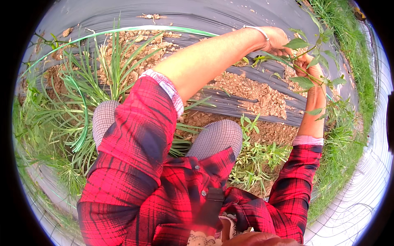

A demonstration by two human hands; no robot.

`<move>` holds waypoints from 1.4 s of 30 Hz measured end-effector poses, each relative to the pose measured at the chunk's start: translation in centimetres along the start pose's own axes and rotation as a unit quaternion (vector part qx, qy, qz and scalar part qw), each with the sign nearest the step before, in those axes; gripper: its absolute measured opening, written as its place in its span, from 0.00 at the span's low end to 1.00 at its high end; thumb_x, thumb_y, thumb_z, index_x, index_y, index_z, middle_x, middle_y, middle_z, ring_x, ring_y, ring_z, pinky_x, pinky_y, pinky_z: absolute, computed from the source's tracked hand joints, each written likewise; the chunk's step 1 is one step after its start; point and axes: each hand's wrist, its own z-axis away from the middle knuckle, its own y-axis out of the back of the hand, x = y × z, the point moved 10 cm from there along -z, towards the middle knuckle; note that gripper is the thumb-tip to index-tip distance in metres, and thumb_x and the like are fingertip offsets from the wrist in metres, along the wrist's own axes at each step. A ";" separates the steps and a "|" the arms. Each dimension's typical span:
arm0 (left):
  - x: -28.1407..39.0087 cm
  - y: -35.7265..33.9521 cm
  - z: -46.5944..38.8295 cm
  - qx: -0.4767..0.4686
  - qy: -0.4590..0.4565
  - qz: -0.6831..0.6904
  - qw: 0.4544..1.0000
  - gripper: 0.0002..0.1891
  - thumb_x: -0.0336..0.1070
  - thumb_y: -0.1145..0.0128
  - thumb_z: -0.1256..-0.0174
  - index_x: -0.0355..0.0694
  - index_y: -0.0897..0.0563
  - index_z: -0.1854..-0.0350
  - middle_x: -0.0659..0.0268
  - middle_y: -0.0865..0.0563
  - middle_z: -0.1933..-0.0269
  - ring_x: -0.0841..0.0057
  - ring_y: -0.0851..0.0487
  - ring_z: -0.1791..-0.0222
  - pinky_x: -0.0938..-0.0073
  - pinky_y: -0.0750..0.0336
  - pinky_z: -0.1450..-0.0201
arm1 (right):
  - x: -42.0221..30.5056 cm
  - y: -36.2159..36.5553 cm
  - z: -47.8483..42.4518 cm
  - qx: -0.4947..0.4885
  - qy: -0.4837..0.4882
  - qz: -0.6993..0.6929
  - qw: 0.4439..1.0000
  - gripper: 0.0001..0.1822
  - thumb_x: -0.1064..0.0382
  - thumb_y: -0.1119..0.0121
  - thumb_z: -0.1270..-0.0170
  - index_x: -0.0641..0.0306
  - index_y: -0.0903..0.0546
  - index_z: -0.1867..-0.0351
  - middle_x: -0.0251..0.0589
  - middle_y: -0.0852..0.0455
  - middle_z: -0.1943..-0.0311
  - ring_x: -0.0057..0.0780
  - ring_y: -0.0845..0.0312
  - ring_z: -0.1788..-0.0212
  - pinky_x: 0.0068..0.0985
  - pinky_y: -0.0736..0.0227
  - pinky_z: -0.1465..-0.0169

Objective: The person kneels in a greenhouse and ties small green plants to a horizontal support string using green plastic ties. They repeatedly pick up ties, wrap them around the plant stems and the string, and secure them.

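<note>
At the upper right, my left hand point(277, 41), with a bangle at its wrist, reaches across to a leafy green plant point(303, 82). Its fingers are bent close to the stem; what they pinch is hidden. Facing it, my right hand point(304, 65) has its fingers curled at the same stem, partly behind leaves. The fingertips of the two hands nearly meet. A taut green plastic twine point(123, 29) crosses from the left, passes behind my left forearm and runs on beside the stem at my hands. A loose bundle of green twine point(83, 123) hangs over long grassy leaves at the left.
Torn black plastic mulch point(215, 106) with clods of dry soil point(258, 92) lies ahead of my knees. Tall grassy clumps point(115, 67) stand at the left, low weeds point(261, 160) beside my right knee. Grass point(357, 46) and a pale sheet point(366, 178) edge the right side.
</note>
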 end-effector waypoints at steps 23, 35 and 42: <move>5.8 0.7 3.1 0.140 -0.346 -0.406 0.834 0.07 0.36 0.46 0.64 0.38 0.24 0.84 0.56 0.23 0.82 0.58 0.25 0.77 0.67 0.30 0.73 | -1.3 0.1 2.8 -0.058 0.047 0.127 0.989 0.05 0.66 0.47 0.47 0.64 0.24 0.75 0.32 0.26 0.82 0.17 0.34 0.81 0.13 0.42 0.81; 5.1 0.3 2.0 0.148 -0.226 -0.520 0.810 0.10 0.37 0.44 0.59 0.36 0.20 0.75 0.54 0.18 0.72 0.57 0.20 0.67 0.63 0.26 0.63 | 0.2 0.2 2.3 -0.198 0.030 0.073 0.977 0.18 0.56 0.36 0.51 0.65 0.24 0.64 0.31 0.23 0.75 0.15 0.31 0.79 0.13 0.38 0.80; 5.3 0.6 1.9 0.176 -0.223 -0.546 0.788 0.09 0.36 0.46 0.57 0.37 0.20 0.75 0.53 0.19 0.71 0.57 0.21 0.66 0.63 0.27 0.63 | -1.1 -2.4 4.4 -0.111 0.054 0.058 0.991 0.10 0.61 0.44 0.45 0.67 0.26 0.71 0.33 0.30 0.81 0.15 0.42 0.83 0.12 0.48 0.82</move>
